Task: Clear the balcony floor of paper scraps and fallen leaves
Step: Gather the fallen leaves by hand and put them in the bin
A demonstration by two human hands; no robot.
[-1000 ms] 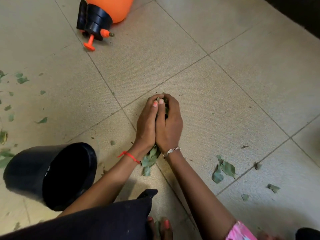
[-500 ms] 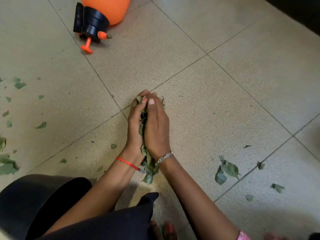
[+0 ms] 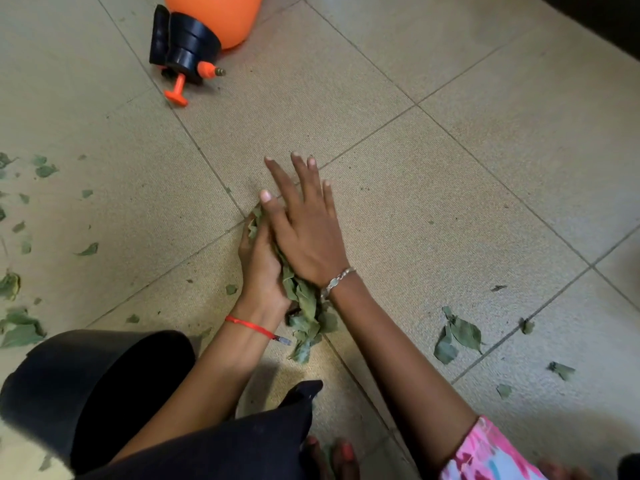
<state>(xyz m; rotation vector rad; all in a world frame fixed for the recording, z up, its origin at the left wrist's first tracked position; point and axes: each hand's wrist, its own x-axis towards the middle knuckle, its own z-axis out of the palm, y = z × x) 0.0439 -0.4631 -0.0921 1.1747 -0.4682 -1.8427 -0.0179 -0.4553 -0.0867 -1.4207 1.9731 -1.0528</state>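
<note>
Centre frame, left hand (image 3: 260, 268) cups the leaf bundle (image 3: 304, 306); right hand (image 3: 306, 233) presses flat, fingers spread. Light, probably brittle leaves: scoop from beneath.

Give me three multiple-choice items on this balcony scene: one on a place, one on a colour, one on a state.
1. The orange pressure sprayer lies:
A. at the bottom right of the view
B. at the top of the view
C. between the forearms

2. The thread on the left wrist is:
A. blue
B. white
C. red

3. The right hand is:
A. flat, fingers straight, palm on the leaf bundle
B. a closed fist
C. lifted clear of every leaf

Answers:
1 B: it lies tipped over at the top edge.
2 C: a red band crosses that wrist.
3 A: its fingers fan out straight, while the left hand curls round the bundle.
</note>
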